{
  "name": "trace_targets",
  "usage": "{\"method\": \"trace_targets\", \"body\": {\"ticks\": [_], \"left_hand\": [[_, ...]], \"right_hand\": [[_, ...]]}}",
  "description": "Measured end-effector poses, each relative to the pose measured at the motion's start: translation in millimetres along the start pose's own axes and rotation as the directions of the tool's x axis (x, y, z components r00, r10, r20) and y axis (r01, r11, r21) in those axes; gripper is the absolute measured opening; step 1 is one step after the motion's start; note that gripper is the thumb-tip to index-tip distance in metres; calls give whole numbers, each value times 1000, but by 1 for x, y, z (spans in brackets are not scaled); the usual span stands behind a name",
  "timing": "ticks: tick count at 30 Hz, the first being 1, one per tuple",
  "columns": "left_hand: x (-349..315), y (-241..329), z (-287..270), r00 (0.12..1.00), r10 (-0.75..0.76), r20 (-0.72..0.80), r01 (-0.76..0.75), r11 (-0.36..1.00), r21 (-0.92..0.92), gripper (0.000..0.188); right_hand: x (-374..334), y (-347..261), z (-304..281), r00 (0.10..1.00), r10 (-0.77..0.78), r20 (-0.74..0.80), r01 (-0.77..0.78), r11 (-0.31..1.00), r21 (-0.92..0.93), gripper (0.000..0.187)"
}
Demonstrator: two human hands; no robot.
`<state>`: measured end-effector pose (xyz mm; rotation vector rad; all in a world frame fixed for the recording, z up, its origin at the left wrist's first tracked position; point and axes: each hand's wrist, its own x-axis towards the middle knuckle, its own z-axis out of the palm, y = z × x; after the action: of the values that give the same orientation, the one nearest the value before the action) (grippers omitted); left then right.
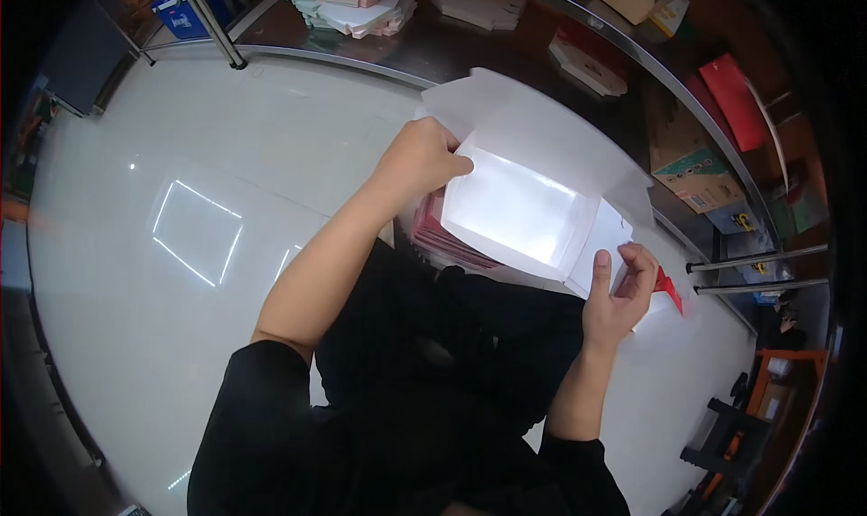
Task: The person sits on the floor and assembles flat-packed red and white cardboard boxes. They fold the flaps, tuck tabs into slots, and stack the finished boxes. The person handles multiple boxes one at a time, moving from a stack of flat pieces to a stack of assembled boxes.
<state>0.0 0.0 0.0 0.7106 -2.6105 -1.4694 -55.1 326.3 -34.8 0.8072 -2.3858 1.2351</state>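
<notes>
A partly folded white cardboard box (519, 211) sits in front of me, its inside facing up and its large far flap (551, 123) raised. My left hand (424, 159) is closed on the box's left end, thumb inside the wall and fingers behind it. Beside the right end flap (603, 245) is my right hand (621, 290), thumb and curled fingers apart with nothing visible between them. Whether its fingertips touch the flap is hard to tell. Under the box's left side lies a stack of reddish flat cardboard (442, 241).
Beyond the box runs a metal shelf (361, 62) bearing stacked flat cardboard pieces (357, 1) and a flat box blank (587, 67). A brown carton (695, 177) stands at the right. A blue basket (185, 12) is far left. Something red (668, 288) lies past my right hand.
</notes>
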Motion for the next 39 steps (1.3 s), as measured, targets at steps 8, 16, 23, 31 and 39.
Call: {"method": "trace_targets", "body": {"ticks": [8,16,23,31,39], "left_hand": [[21,-30,6,962,183,-203,-132,962,238,29],[54,-11,0,994,-1,-106,18,988,152,25],[28,2,2,878,317,-358,-146,890,431,29],[-1,73,94,910,401,-104,-345,872,348,50],[58,98,105,920,-62,386,-96,921,377,37]], "right_hand": [[13,12,48,888,318,331,-454,719,526,44],[46,56,69,899,124,419,-345,791,506,38],[45,51,59,924,-158,347,107,981,161,40],[41,35,51,929,-207,308,170,975,142,34],[40,48,44,924,-159,348,95,977,193,22]]}}
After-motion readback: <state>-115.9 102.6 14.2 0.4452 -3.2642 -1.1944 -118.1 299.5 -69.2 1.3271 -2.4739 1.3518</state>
